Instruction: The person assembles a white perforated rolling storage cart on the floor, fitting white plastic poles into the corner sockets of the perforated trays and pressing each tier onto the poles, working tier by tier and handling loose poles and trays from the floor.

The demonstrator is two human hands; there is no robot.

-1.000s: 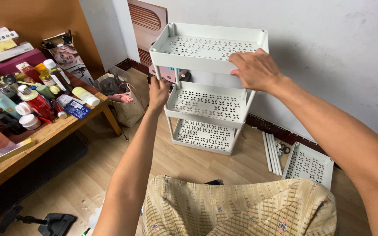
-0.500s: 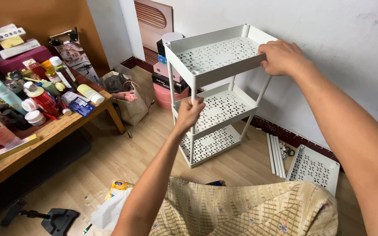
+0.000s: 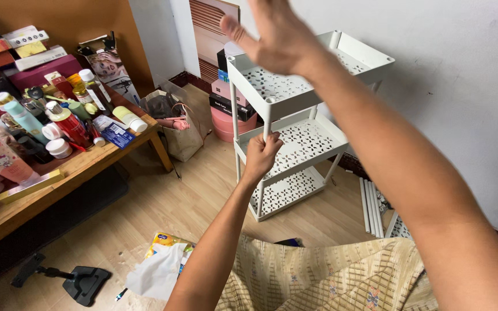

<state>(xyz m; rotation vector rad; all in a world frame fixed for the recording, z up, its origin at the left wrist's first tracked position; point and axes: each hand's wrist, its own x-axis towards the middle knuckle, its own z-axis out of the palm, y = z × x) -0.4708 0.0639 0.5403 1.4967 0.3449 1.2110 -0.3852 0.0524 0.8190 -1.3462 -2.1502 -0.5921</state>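
Head view: my left hand [image 3: 262, 154] has its fingers clenched round the front post of the white three-tier rack [image 3: 295, 138], which stands on the wood floor by the wall. My right hand [image 3: 272, 37] hovers above the top tray, fingers spread, grasping nothing. Held by one post only, I judge the rack could tip towards the cluttered bench [image 3: 82, 167]

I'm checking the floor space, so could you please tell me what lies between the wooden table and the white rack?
In the head view, a beige bag stands on the floor between the table and the rack, beside the table leg.
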